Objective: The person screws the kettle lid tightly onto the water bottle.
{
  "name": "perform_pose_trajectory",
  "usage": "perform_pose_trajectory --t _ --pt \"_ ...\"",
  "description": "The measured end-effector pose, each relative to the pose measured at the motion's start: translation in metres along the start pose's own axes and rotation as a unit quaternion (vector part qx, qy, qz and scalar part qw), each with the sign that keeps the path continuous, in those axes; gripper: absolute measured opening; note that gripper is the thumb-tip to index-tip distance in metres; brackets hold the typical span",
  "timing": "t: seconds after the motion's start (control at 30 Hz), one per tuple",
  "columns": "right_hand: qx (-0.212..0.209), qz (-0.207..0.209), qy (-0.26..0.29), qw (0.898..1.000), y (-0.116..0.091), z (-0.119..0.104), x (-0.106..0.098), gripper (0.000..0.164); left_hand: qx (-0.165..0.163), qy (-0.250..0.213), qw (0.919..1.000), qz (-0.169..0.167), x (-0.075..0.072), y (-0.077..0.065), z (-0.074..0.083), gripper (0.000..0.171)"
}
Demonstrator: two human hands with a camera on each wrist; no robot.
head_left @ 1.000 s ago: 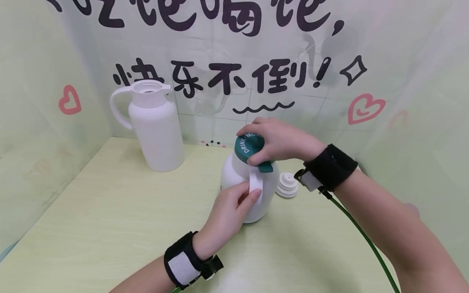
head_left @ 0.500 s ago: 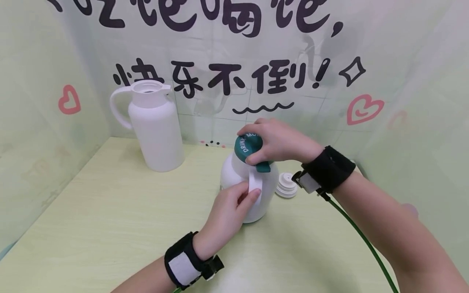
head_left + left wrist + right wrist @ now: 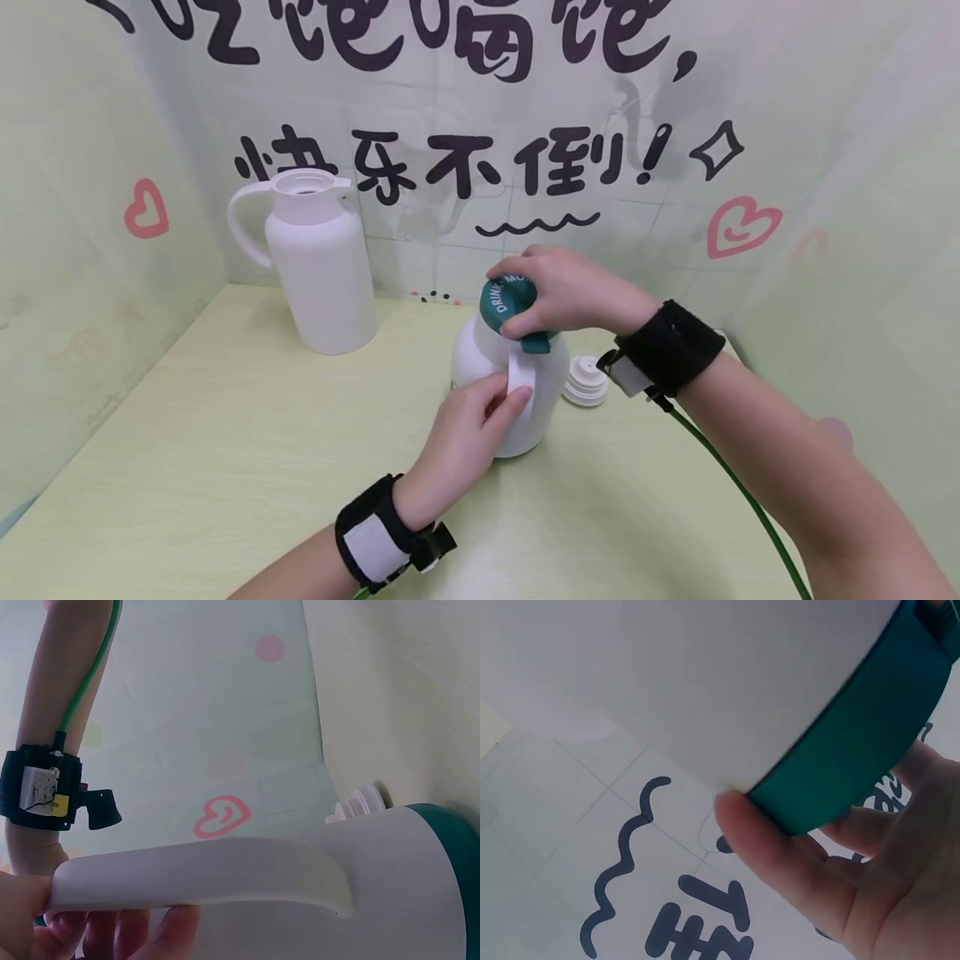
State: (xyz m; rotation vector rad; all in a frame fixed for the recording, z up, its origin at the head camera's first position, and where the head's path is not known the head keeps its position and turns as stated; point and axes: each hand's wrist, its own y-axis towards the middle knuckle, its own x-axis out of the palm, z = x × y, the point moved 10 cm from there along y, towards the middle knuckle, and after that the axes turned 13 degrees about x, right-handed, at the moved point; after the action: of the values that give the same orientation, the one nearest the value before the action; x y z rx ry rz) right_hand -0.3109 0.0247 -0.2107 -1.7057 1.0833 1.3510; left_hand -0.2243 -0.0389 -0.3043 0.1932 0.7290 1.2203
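A round white vacuum jug (image 3: 551, 379) with a green base stands upright on the table in the head view. Its dark green lid (image 3: 493, 307), lettered in white, sits on the neck, its tab (image 3: 536, 343) pointing toward me above the handle. My right hand (image 3: 577, 290) holds the lid from above, thumb at the near side and fingers over the far rim. In the right wrist view, fingers wrap the green edge of the lid (image 3: 855, 750). My left hand (image 3: 459, 433) grips the jug's white handle (image 3: 202, 874), with fingers passing behind it in the left wrist view.
A white stopper (image 3: 586, 383) with stepped rings rests on the table just right of the jug. Toward the back left stands a taller white pitcher (image 3: 322, 275), its top open. A printed curtain (image 3: 420, 217) closes off the back of the table (image 3: 247, 450).
The lid's tab has shifted slightly left, and my right hand and wrist have moved slightly left with it. My left hand keeps its grip on the handle.
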Motion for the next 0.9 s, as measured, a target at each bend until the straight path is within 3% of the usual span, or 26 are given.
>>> perform_pose_trajectory --t 0.17,0.3,0.43,0.53,0.7,0.9 --pt "0.013 -0.006 0.005 1.0 -0.001 0.005 0.001 0.065 0.001 -0.002 1.0 -0.004 0.0 0.001 0.0 0.022" --pt "0.023 0.006 0.08 0.996 -0.004 0.018 -0.002 0.068 0.001 0.003 1.0 -0.005 0.0 0.001 0.0 0.023" --pt "0.054 0.038 0.198 0.978 -0.01 0.046 -0.005 0.067 -0.009 -0.001 0.9999 -0.005 0.0 -0.001 -0.001 0.023" --pt "0.076 0.064 0.251 0.963 -0.016 0.072 0.002 0.066 -0.018 -0.006 0.9998 -0.003 0.0 -0.003 -0.003 0.018" --pt "0.068 0.064 0.328 0.94 -0.027 0.1 0.038 0.066 -0.02 0.0 0.9998 0.002 0.0 -0.005 -0.004 0.021" --pt "0.022 0.017 0.399 0.917 -0.042 0.1 0.094 0.081 -0.016 -0.002 0.9999 0.005 0.001 -0.006 -0.003 0.027"
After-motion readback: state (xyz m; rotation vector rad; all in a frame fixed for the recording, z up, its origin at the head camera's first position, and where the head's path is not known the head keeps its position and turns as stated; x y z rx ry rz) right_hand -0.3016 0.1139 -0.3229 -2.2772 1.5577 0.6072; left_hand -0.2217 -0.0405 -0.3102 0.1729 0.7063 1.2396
